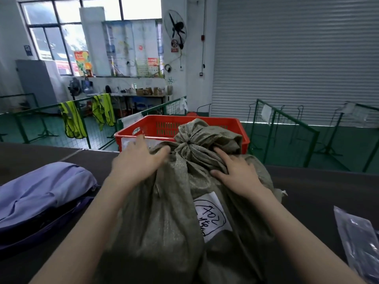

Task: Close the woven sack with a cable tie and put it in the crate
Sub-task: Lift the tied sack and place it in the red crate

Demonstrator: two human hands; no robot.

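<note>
A grey-green woven sack (pixel 170 218) stands on the dark table in front of me, with a white handwritten label (pixel 213 217) on its front. Its neck (pixel 187 145) is gathered and cinched tight; the tie itself is too small to make out. The loose top flops toward the red crate (pixel 164 125) just behind it. My left hand (pixel 136 160) grips the sack's left shoulder beside the neck. Pressed on the right shoulder is my right hand (pixel 239 173), fingers spread and curled into the fabric.
A purple-blue bag (pixel 39 195) lies on the table at the left. A clear plastic packet (pixel 359 242) sits at the right edge. Beyond the table stand green mesh barriers (pixel 287 128) with yellow vests (pixel 71 119) hung on them.
</note>
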